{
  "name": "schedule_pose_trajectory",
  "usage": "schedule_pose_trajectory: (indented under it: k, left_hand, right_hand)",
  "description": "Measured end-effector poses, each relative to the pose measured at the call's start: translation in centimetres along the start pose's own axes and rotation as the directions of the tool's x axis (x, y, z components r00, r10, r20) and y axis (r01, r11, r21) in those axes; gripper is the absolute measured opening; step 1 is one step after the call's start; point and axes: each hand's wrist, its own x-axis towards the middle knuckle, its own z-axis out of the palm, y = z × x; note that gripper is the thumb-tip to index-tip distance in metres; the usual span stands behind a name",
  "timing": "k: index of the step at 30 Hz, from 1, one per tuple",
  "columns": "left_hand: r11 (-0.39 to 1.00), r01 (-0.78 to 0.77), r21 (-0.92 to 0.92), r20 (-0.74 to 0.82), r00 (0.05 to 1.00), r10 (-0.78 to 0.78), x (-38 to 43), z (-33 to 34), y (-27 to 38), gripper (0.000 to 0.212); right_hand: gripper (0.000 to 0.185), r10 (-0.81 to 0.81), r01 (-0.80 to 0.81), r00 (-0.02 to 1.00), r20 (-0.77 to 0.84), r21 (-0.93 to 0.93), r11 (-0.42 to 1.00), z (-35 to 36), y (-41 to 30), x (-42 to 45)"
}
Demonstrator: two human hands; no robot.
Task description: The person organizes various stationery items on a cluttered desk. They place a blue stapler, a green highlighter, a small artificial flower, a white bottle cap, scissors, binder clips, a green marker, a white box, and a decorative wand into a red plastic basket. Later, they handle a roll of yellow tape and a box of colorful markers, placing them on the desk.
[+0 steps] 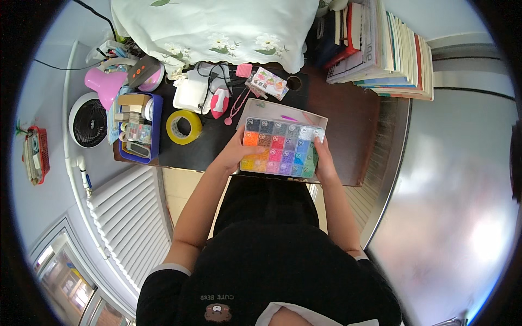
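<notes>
My left hand (236, 153) grips the left side of a clear plastic compartment box (281, 147), its thumb lying over the lid. The box holds small beads sorted by colour, with round labels on the compartments. Around the right edge of the same box closes my right hand (325, 159), thumb on top. The box is held at the desk's front edge, over a shallow white box (261, 106) that shows behind it. Inside that white box lie a purple pen-like tool (289, 118) and a pink one (308, 118).
On the dark desk (346, 134) are a roll of yellow tape (184, 127), a blue basket (155, 134) of small supplies, a pink-and-white device (220, 103) and a small printed box (269, 82). Stacked books (401, 61) stand at the back right, beside a refrigerator-like metallic surface (444, 183).
</notes>
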Motion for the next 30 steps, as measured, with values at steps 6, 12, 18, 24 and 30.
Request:
schedule_pose_trajectory:
  k: [6, 12, 18, 24, 30]
  left_hand:
    - [0.983, -0.071, 0.171, -0.079, 0.993, 0.085, -0.3, 2.1, -2.0, 0.079]
    - [0.974, -0.129, 0.185, -0.161, 0.974, 0.160, -1.1, 3.4, -2.3, 0.060]
    - [0.954, -0.141, 0.263, -0.208, 0.958, 0.199, 1.4, 0.4, -4.2, 0.037]
    - [-0.055, -0.063, 0.997, 0.082, 0.635, 0.768, 4.6, -3.3, -1.6, 0.036]
    - [0.071, -0.030, 0.997, -0.023, 0.759, 0.650, 5.6, -5.4, -2.8, 0.039]
  right_hand:
    - [0.057, -0.011, 0.006, 0.995, -0.101, -0.047, 0.999, -1.0, 0.0, -0.9]
    - [0.055, -0.109, 0.098, 0.990, -0.094, -0.120, 0.988, -1.0, -0.4, -2.1]
    - [0.049, -0.068, 0.041, 0.976, -0.206, -0.133, 0.990, -3.3, 0.0, -1.4]
    - [0.043, -0.097, 0.105, 0.851, -0.515, -0.013, 0.994, -11.5, -0.6, -1.4]
    - [0.051, -0.148, 0.312, 0.748, -0.647, 0.145, 0.939, -17.6, -0.3, -0.4]
